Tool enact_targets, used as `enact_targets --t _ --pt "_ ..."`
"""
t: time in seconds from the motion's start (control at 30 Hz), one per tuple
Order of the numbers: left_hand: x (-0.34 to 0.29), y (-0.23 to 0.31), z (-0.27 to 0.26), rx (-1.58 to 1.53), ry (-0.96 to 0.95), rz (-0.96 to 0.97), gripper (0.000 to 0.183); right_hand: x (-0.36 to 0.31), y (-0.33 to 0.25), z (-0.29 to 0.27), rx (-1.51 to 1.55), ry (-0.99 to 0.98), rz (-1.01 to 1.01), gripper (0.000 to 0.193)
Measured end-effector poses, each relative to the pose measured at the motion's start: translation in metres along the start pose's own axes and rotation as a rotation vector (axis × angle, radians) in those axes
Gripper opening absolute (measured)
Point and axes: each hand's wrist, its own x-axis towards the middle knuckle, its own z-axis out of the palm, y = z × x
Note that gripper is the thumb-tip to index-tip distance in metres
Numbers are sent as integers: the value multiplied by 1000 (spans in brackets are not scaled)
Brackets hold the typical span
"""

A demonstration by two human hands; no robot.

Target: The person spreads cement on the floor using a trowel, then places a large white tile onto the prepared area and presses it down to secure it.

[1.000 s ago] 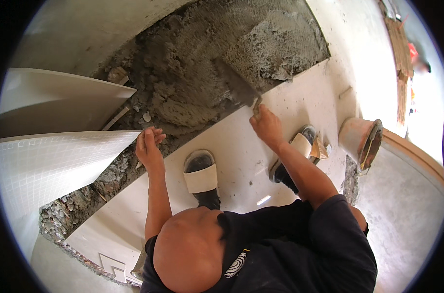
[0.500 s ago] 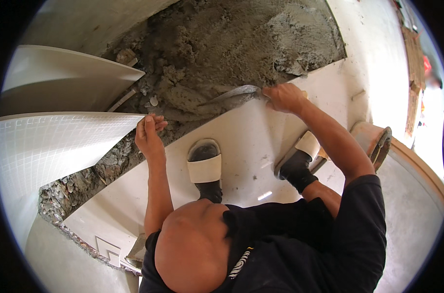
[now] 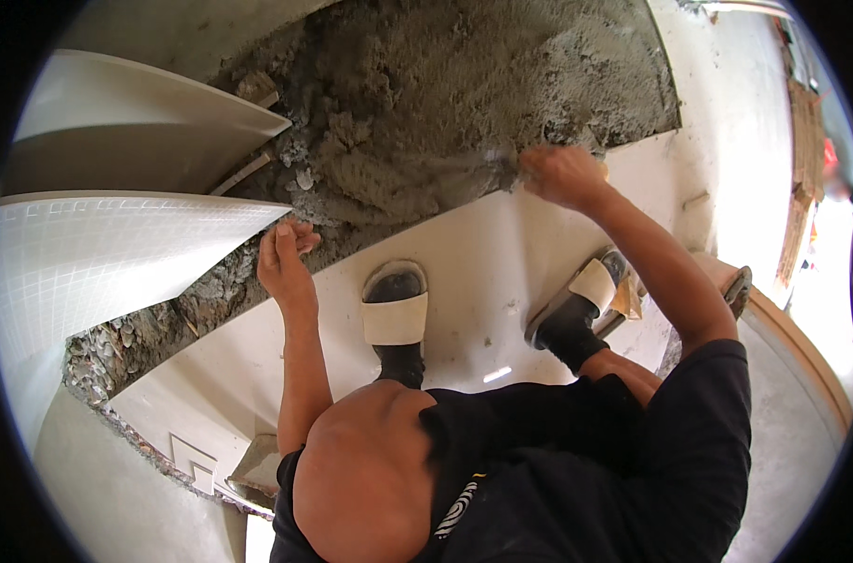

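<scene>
Mortar (image 3: 464, 84) could smear the floor tile (image 3: 473, 272) if the right hand (image 3: 563, 175), clenching a trowel (image 3: 501, 159), slips. Left hand (image 3: 286, 263) half-curls, grip unclear.

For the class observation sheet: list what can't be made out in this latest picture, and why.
All in the head view:
- Outline of the trowel in the right hand: blurred, its handle covered by that hand.
- Grip of the left hand on the front tile: some fingertips hidden by the hand.
- Tile's far end: cut off by the picture's dark rim.
- Much of the bucket: behind the right arm.
- Red shape, far right: too small, blurred.
</scene>
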Motion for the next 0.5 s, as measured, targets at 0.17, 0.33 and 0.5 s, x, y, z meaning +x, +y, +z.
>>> enact_targets --t 0.17,0.33,0.5 --pt "1 -2 0 -18 -17 4 35 -17 -11 -7 68 -33 55 26" --pt "7 -1 8 -36 -35 -4 34 -44 -61 4 512 70 290 36" --pt "12 2 20 -15 -68 14 32 -61 -107 56 623 -57 247 44"
